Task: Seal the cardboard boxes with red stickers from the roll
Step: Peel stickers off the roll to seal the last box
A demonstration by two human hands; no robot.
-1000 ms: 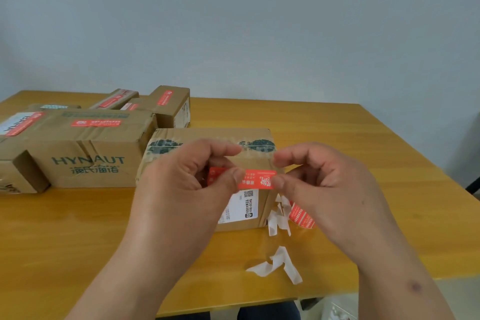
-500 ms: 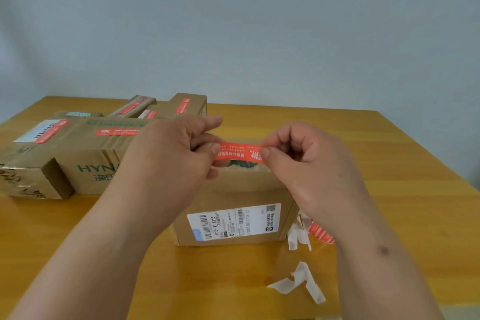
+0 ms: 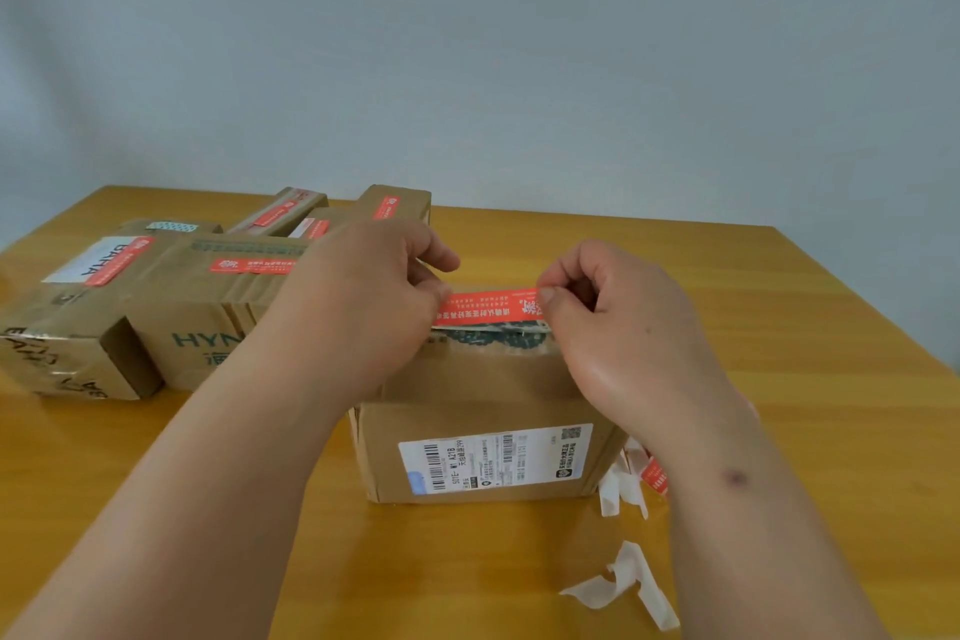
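A brown cardboard box with a white shipping label on its near side stands in front of me on the wooden table. A red sticker is stretched flat just over the far part of the box's top. My left hand pinches its left end and my right hand pinches its right end. Whether the sticker touches the cardboard I cannot tell. A bit of the red sticker roll shows at the box's right side, mostly hidden behind my right forearm.
Several brown boxes with red stickers on top stand at the left and back left. White backing-paper scraps lie on the table near its front edge, right of the box.
Both hands have carried the red sticker from in front of the box's near side up and over its top, farther from me. The view has tilted up.
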